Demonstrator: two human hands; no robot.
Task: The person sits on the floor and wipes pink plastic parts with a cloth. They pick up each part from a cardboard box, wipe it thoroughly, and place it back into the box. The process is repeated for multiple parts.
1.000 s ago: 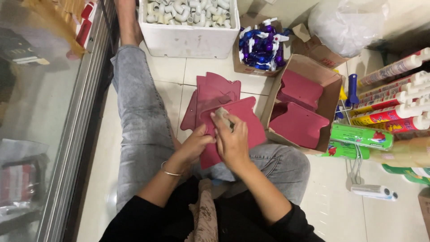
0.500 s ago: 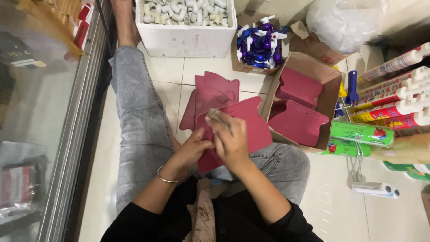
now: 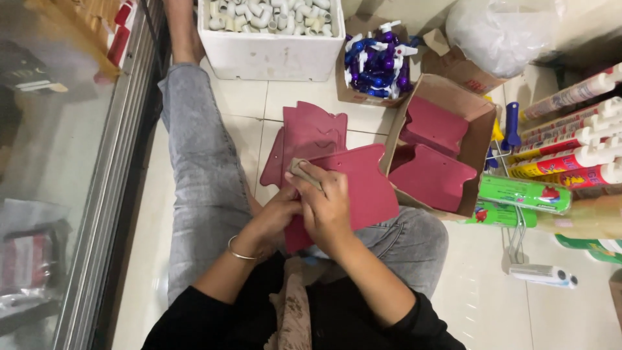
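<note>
I sit on a tiled floor with a dark red plastic plate (image 3: 359, 188) resting on my lap. My right hand (image 3: 327, 204) presses a small grey pad (image 3: 302, 171) against the plate's near left edge. My left hand (image 3: 275, 217) grips the plate's lower left edge beside it, a thin bangle on the wrist. A stack of similar red plates (image 3: 310, 133) lies on the floor just beyond. More red plates (image 3: 431, 175) stand in an open cardboard box (image 3: 483, 139) at my right.
A white foam box of pale pipe fittings (image 3: 272, 35) sits ahead, next to a carton of blue and purple parts (image 3: 376, 65). Sealant tubes (image 3: 573, 142) and a green can (image 3: 521, 194) lie at right. A glass counter (image 3: 58, 162) runs along my left.
My right hand has slid the grey pad a little to the left along the plate's edge. The left hand has stayed on the plate's lower edge.
</note>
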